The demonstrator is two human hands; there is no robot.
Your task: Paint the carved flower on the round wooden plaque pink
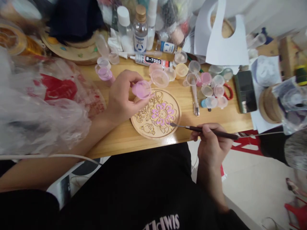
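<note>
A round wooden disc (144, 126) with a gold-outlined flower pattern lies near the table's front edge; its central flower is filled with purple paint. My left hand (121, 97) is closed around a small open pot of purple paint (141, 89), held over the disc's upper left rim. My right hand (211, 142) pinches a thin dark paintbrush (211, 130), whose tip touches the disc's right side beside the purple flower.
Several small paint pots (211, 89) cluster behind the disc, with a B-7000 glue tube (151, 59), bottles (140, 28), a dark phone (245, 91) and white paper (225, 38). Crumpled clear plastic (35, 105) covers the table's left. A white cable (48, 156) runs along the front edge.
</note>
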